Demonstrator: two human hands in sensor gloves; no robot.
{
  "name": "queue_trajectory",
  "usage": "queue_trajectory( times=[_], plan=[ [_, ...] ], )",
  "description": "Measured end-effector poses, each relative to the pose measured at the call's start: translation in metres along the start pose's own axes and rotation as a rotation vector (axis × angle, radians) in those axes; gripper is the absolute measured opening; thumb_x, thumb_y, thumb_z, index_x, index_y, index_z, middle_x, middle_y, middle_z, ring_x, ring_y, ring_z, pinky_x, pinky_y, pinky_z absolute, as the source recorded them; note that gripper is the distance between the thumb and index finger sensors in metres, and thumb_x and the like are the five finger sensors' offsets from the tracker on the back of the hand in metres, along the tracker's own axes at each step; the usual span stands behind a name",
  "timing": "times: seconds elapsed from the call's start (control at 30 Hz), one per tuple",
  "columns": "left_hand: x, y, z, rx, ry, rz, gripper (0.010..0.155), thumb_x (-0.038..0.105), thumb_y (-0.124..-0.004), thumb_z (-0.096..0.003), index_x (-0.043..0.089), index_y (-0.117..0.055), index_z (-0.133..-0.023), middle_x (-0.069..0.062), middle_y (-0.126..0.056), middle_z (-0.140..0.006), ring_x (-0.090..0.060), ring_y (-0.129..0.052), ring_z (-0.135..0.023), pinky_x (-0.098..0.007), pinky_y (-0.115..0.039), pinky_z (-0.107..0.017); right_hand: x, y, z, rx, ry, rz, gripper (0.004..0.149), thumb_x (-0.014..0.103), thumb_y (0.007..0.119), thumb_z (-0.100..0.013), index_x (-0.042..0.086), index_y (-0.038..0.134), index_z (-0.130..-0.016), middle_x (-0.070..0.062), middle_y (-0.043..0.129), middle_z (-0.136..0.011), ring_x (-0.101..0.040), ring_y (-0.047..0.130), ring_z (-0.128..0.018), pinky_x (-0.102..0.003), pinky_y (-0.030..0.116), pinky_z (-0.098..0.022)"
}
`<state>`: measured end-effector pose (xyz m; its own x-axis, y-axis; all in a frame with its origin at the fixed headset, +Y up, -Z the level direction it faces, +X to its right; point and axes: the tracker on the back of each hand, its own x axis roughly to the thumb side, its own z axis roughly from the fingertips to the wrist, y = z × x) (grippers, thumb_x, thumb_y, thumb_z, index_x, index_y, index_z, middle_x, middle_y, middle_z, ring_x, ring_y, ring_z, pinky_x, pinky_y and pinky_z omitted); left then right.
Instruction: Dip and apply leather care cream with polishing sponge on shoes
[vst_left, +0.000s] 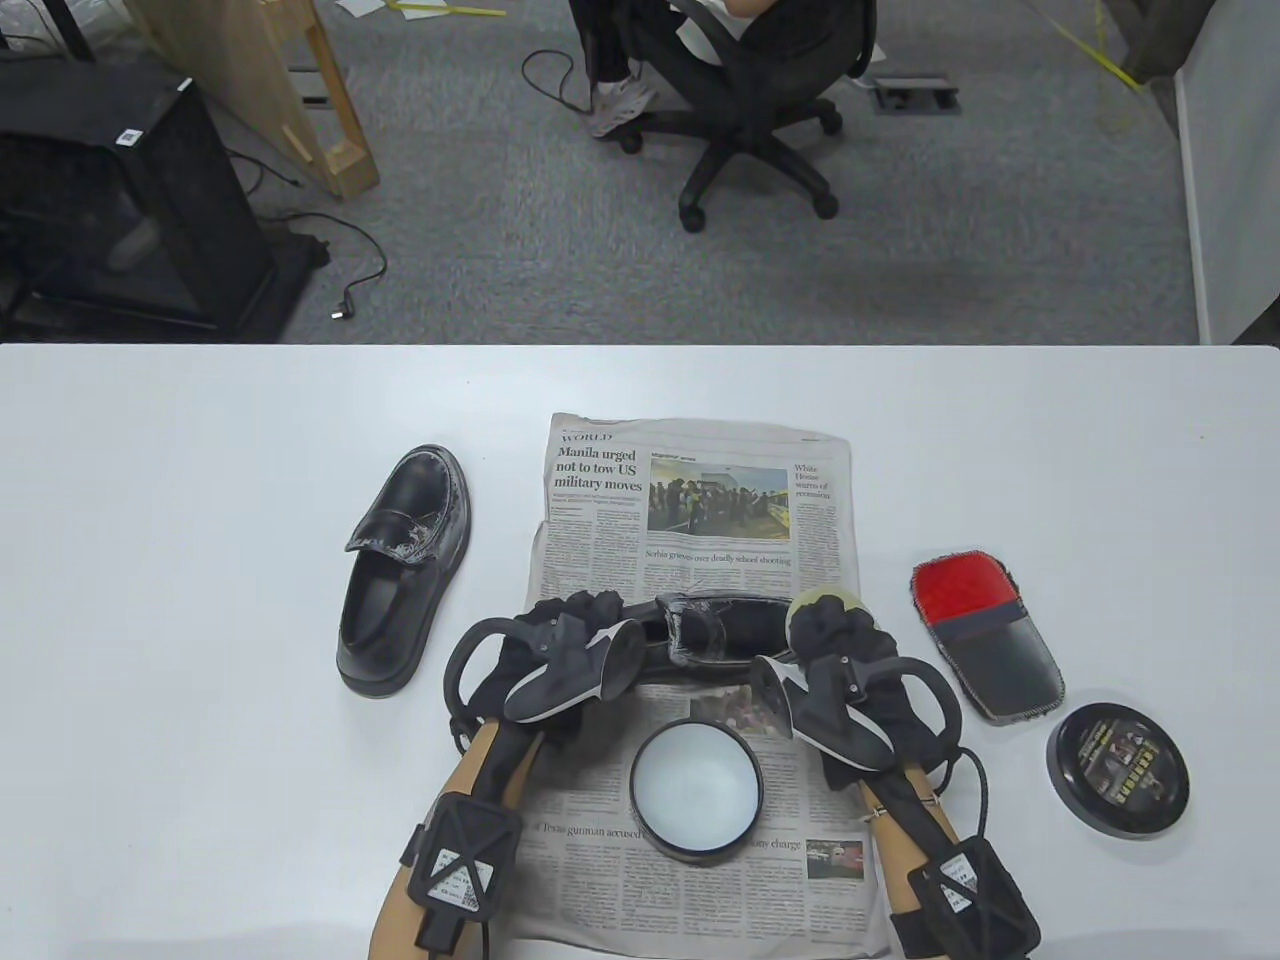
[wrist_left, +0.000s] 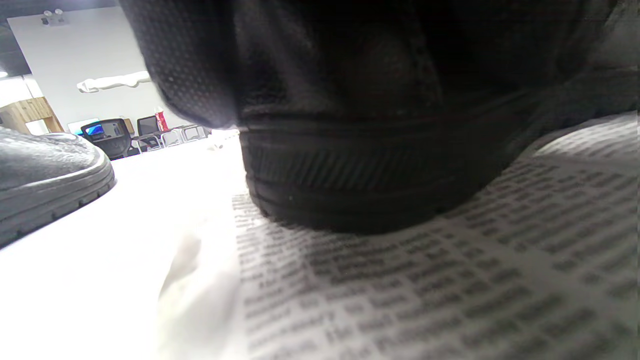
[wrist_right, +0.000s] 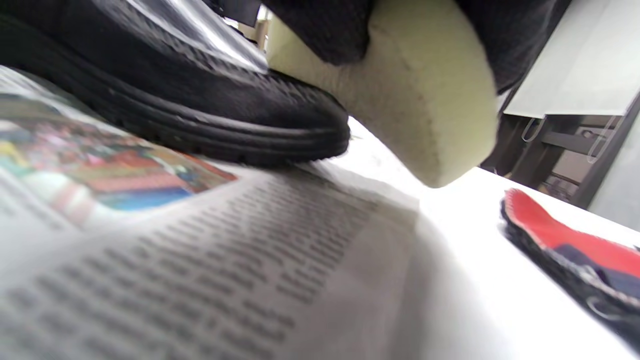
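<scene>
Two hands work the black leather shoe lying crosswise: left hand grips its heel; right hand clamps the pale-yellow sponge at its toe.

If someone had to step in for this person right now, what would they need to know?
Left hand holds the heel end of the shoe on the newspaper.
Right hand grips the sponge at that shoe's toe.
The open cream tin sits on the newspaper near you, its lid on the right.
The second shoe, on the left, already shows cream.
Left: finish coating the held shoe.
</scene>
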<state>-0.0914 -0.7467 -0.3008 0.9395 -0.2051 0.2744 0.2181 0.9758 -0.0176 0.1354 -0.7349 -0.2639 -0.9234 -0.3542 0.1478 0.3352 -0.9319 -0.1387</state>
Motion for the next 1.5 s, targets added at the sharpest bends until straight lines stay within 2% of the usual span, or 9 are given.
queue_trajectory(
  times=[0.17, 0.3, 0.43, 0.77, 0.97, 1.07, 1.23, 1.37, 1.5],
  plan=[
    [0.000, 0.000, 0.000, -0.004, -0.010, -0.006, 0.084, 0.068, -0.078, -0.0333, 0.030, -0.064, -0.107, -0.001, -0.084, -0.107, -0.026, -0.087, -0.092, -0.043, -0.081, -0.065, 0.017, -0.017, 0.001, -0.086, -0.078, -0.186, 0.047, 0.025, 0.067, -0.060, 0.025, 0.055, -0.105, -0.005, 0.065, -0.111, -0.036, 0.075, -0.098, -0.050, 0.071, -0.070],
    [0.000, 0.000, 0.000, 0.002, -0.012, -0.002, 0.085, 0.068, -0.078, -0.0335, 0.030, -0.064, -0.108, -0.002, -0.084, -0.107, -0.026, -0.087, -0.092, -0.043, -0.081, -0.065, 0.017, -0.012, -0.015, -0.003, -0.044, -0.215, 0.053, 0.035, 0.063, -0.061, 0.025, 0.046, -0.110, -0.004, 0.058, -0.115, -0.033, 0.068, -0.104, -0.055, 0.064, -0.073],
    [0.001, -0.001, 0.000, 0.009, -0.012, 0.003, 0.085, 0.068, -0.079, -0.0335, 0.029, -0.064, -0.108, -0.002, -0.084, -0.107, -0.026, -0.087, -0.092, -0.043, -0.081, -0.065, 0.003, 0.004, -0.022, 0.044, 0.045, -0.239, 0.053, 0.034, 0.062, -0.061, 0.026, 0.045, -0.110, -0.003, 0.055, -0.116, -0.032, 0.063, -0.106, -0.053, 0.063, -0.073],
    [0.001, 0.000, 0.001, 0.003, 0.010, -0.007, 0.084, 0.068, -0.078, -0.0334, 0.030, -0.064, -0.108, -0.002, -0.085, -0.105, -0.026, -0.089, -0.090, -0.043, -0.082, -0.062, -0.012, -0.005, -0.004, 0.132, 0.022, -0.134, 0.053, 0.032, 0.067, -0.060, 0.015, 0.055, -0.108, -0.014, 0.067, -0.108, -0.036, 0.082, -0.093, -0.045, 0.076, -0.065],
    [0.001, 0.000, 0.000, 0.006, -0.003, 0.000, 0.085, 0.068, -0.078, -0.0331, 0.030, -0.064, -0.108, -0.002, -0.085, -0.106, -0.026, -0.088, -0.091, -0.043, -0.081, -0.063, 0.007, -0.025, 0.002, 0.061, -0.072, -0.159, 0.052, 0.032, 0.067, -0.060, 0.016, 0.058, -0.108, -0.012, 0.070, -0.108, -0.037, 0.081, -0.093, -0.048, 0.073, -0.067],
    [0.001, 0.000, 0.000, 0.004, -0.009, 0.002, 0.085, 0.068, -0.078, -0.0332, 0.030, -0.064, -0.108, -0.002, -0.084, -0.106, -0.026, -0.088, -0.091, -0.043, -0.081, -0.064, 0.010, -0.018, -0.007, 0.045, -0.052, -0.232, 0.051, 0.031, 0.065, -0.061, 0.022, 0.052, -0.110, -0.007, 0.062, -0.114, -0.037, 0.070, -0.102, -0.053, 0.066, -0.071],
    [0.001, -0.001, 0.000, 0.009, -0.007, 0.007, 0.085, 0.068, -0.078, -0.0334, 0.030, -0.064, -0.108, -0.002, -0.084, -0.106, -0.026, -0.088, -0.091, -0.043, -0.081, -0.064, 0.003, -0.003, -0.020, 0.071, 0.032, -0.243, 0.052, 0.033, 0.062, -0.062, 0.025, 0.046, -0.111, -0.005, 0.056, -0.115, -0.034, 0.065, -0.105, -0.051, 0.064, -0.072],
    [0.001, 0.000, 0.001, 0.010, 0.003, 0.002, 0.085, 0.068, -0.078, -0.0336, 0.030, -0.064, -0.108, -0.002, -0.085, -0.106, -0.026, -0.088, -0.090, -0.043, -0.082, -0.063, -0.012, 0.004, -0.018, 0.104, 0.085, -0.181, 0.052, 0.032, 0.064, -0.061, 0.023, 0.049, -0.110, -0.008, 0.059, -0.113, -0.033, 0.072, -0.100, -0.044, 0.071, -0.069],
    [0.001, 0.000, 0.001, 0.009, 0.003, 0.003, 0.085, 0.068, -0.078, -0.0335, 0.030, -0.064, -0.108, -0.002, -0.085, -0.106, -0.026, -0.088, -0.090, -0.043, -0.082, -0.063, -0.031, 0.001, -0.007, 0.188, 0.066, -0.276, 0.053, 0.032, 0.065, -0.060, 0.019, 0.050, -0.109, -0.011, 0.063, -0.110, -0.033, 0.080, -0.095, -0.042, 0.076, -0.066]
  ],
)
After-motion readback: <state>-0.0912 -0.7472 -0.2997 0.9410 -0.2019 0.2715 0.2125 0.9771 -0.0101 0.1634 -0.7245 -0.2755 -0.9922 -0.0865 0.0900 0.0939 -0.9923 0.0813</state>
